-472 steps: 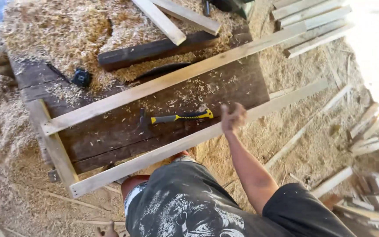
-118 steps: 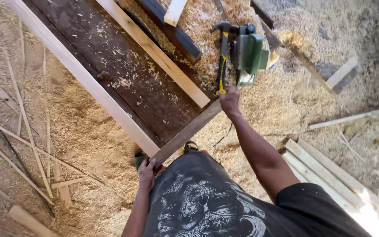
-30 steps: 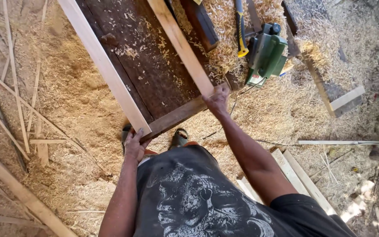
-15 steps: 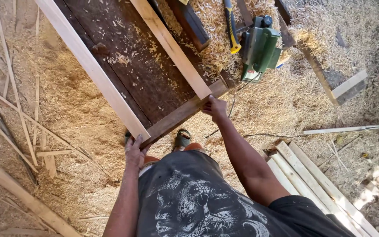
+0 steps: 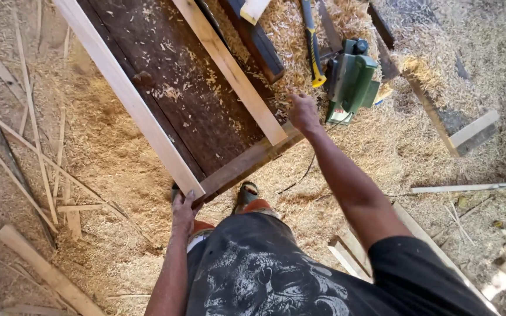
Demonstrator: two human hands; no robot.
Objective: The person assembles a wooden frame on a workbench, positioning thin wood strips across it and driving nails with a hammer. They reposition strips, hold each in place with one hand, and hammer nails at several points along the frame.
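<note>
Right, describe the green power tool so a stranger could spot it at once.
Start at the dark workbench top crossed by two pale wooden rails. Past its right corner, on the heap of wood shavings, sits the green electric planer, just beyond the right hand. It is the only boxy green thing there; the hammer beside it is slim and yellow-and-black.

small white-and-red label (image 5: 337,109) on near end of green power planer (image 5: 351,79), rectangular, just beyond my right hand (image 5: 303,111), no packages, signs, screens
</note>
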